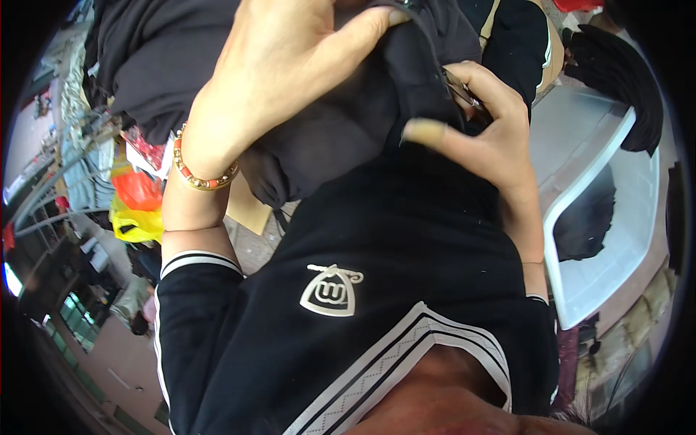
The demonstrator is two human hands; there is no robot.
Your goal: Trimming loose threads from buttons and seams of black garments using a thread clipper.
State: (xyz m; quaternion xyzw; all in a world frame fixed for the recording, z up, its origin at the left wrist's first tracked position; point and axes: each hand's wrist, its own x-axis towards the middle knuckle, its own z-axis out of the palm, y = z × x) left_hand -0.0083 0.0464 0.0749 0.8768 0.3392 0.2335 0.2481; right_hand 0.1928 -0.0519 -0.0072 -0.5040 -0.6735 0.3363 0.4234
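Charcoal cloth (348, 123) lies bunched across my lap, just beyond the front of my black shirt (406, 217), and its folded edge (433, 51) runs up between my two hands. My left hand (286, 69), the bracelet (196, 177) round its wrist, reaches over the bunched part with its thumb laid on that edge near the top of the view. The fingers are cut off up there, so I cannot tell how firmly they pinch. My right hand (493, 138) works on the other side of the edge: the fingers curl round a small metal tool (458, 88), perhaps thread snips, while the thumb (424, 132), yellowish and blurred at its tip, stands away from them, not closed on anything.

I take the step in hand to be turning this edge and finding the spot to trim or check. My next move seems to call for the left hand to hold the edge flat and taut, and for the right thumb to come in and steady the fabric, with the metal tip clear of the weave so it does not nick it. Off to my right, a pale plastic bin (645, 206) holds another dark piece (587, 225).
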